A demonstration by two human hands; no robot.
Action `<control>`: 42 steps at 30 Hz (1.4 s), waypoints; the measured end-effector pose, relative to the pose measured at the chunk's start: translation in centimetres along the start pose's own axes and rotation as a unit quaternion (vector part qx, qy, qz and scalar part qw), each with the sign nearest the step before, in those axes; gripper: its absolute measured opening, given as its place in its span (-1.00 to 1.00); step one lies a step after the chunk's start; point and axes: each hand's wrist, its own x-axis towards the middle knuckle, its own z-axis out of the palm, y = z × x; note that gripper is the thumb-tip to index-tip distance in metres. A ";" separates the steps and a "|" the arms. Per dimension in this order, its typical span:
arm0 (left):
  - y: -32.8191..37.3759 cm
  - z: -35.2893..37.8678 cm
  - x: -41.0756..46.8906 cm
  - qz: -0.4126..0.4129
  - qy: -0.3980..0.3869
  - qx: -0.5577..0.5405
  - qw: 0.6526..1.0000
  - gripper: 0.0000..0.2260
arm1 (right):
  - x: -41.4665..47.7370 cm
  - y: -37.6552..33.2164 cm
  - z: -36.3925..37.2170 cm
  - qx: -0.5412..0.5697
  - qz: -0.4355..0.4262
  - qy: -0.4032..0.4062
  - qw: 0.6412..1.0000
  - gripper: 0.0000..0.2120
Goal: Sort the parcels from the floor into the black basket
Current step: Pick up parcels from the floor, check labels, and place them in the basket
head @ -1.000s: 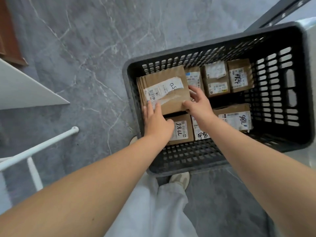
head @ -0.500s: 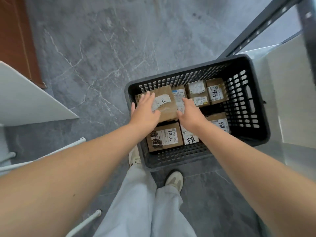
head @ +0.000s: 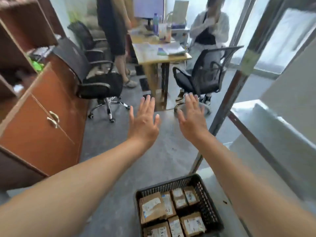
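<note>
- Both hands have lifted off the parcels [head: 154,206] and out of the black basket [head: 207,201].
- Left hand [head: 143,121] and right hand [head: 192,118] hang spread, holding nothing.

seven parcels [head: 152,206], one basket [head: 171,184], two hands [head: 143,124] [head: 193,120]

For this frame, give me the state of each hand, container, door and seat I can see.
left hand, open, fingers spread, holding nothing
right hand, open, fingers spread, holding nothing
black basket, on the floor, partly filled
parcels, lying flat in the basket, labels up
cabinet doors, closed
office chair, unoccupied
</note>
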 end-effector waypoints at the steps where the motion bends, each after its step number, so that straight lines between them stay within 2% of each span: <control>1: 1.8 -3.0 0.4 0.016 0.019 -0.001 1.000 -0.47 | 0.1 -1.9 -2.9 -0.001 -0.011 0.021 1.000 -0.40; 5: 7.1 -13.4 1.9 0.086 0.113 0.004 0.990 -0.46 | 0.1 -8.5 -12.6 -0.009 -0.047 0.104 0.993 -0.39; 8: 9.1 -19.0 2.9 0.083 0.171 -0.001 0.982 -0.46 | -0.1 -12.3 -17.4 -0.028 -0.069 0.144 0.987 -0.37; 16: 11.1 -24.8 5.1 0.198 0.226 0.032 0.953 -0.43 | -0.8 -17.7 -23.8 -0.060 -0.097 0.238 0.964 -0.33; 20: 11.2 -23.9 5.1 0.239 0.211 0.021 0.948 -0.42 | -2.2 -18.1 -22.5 -0.050 -0.037 0.255 0.965 -0.34; 24: 10.7 -22.9 4.1 0.276 0.173 -0.001 0.945 -0.42 | -4.0 -18.3 -20.8 -0.087 -0.007 0.246 0.965 -0.33; 32: 12.6 -21.7 2.6 0.345 0.119 -0.053 0.929 -0.43 | -10.0 -17.7 -23.5 -0.170 0.091 0.314 0.930 -0.37; 37: 16.9 -20.9 -2.2 0.420 0.056 -0.107 0.900 -0.44 | -17.4 -16.1 -25.6 -0.219 0.194 0.301 0.908 -0.39; 42: 21.2 -21.5 -8.4 0.474 0.028 -0.174 0.862 -0.42 | -24.8 -15.3 -28.7 -0.250 0.251 0.348 0.868 -0.40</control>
